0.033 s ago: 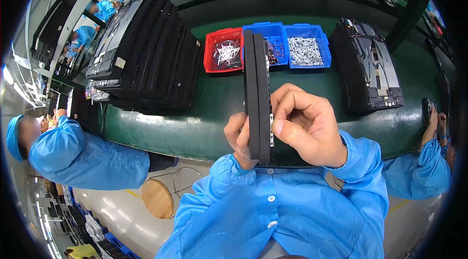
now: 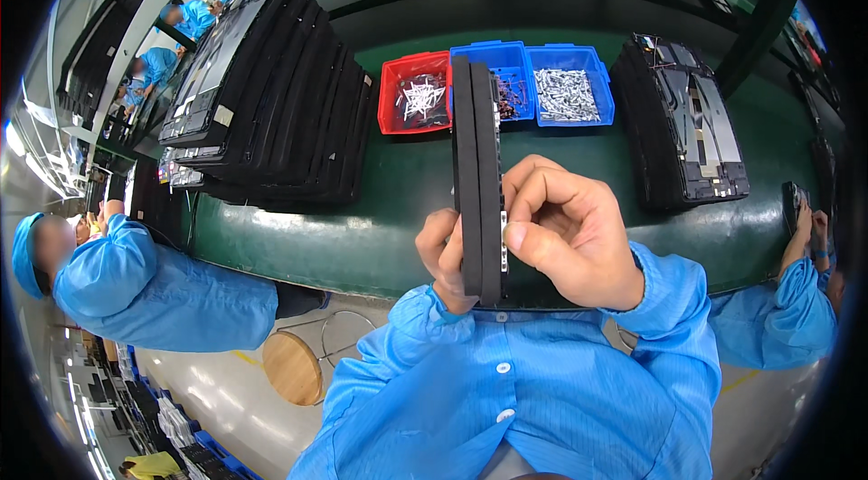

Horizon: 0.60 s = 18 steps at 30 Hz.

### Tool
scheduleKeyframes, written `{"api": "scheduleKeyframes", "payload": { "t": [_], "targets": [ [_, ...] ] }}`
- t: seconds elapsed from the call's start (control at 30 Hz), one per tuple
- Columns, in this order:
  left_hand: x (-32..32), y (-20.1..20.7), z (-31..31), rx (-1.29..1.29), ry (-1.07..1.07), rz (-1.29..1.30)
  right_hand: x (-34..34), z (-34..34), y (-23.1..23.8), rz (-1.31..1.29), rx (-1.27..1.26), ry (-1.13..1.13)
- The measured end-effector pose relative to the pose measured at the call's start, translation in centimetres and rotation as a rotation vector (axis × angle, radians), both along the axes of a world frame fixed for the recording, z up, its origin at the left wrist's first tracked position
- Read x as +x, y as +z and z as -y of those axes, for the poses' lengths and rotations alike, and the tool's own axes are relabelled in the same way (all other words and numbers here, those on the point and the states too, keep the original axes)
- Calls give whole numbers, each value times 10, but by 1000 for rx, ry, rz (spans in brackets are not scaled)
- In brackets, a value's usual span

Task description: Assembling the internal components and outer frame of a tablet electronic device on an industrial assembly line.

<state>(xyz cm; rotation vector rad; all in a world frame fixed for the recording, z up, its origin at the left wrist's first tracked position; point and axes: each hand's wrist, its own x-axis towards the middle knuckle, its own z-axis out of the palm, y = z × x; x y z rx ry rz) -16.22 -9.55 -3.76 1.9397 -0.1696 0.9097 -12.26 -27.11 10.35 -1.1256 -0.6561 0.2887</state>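
Upright on its edge in front of me is a thick black panel [image 2: 477, 182], seen nearly edge-on, with silver parts along its right side. My left hand [image 2: 441, 249] grips it from the left, its fingers bent round the lower part and partly hidden behind it. On the other side, my right hand [image 2: 570, 231] has its fingers curled and its thumb tip against the silver strip low on the panel. Whatever lies between those fingertips is too small or hidden to make out.
Behind the panel stand a red bin [image 2: 389, 109] of white pieces, a blue bin [image 2: 493, 52] of small dark parts and another blue bin [image 2: 570, 118] of silvery pieces. Black units are stacked left [image 2: 298, 118] and right [image 2: 646, 145] on the green table [image 2: 407, 236]. Co-workers sit either side.
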Motion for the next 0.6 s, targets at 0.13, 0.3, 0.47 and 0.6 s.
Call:
{"api": "scheduleKeyframes", "payload": {
  "t": [0.13, 0.3, 0.47, 0.6],
  "targets": [
    [1, 0, 5, -33, 38, 47, -6, 1, 10, -166, 19, 27],
    [1, 3, 2, 130, 79, 33, 2, 5, 2, -231, 2, 55],
    [2, 2, 9, 24, 93, 27, 3, 9, 1, -200, -3, 61],
    [5, -39, 11, -43, 203, 8, 4, 8, 0, -191, -42, 74]
  ]
}}
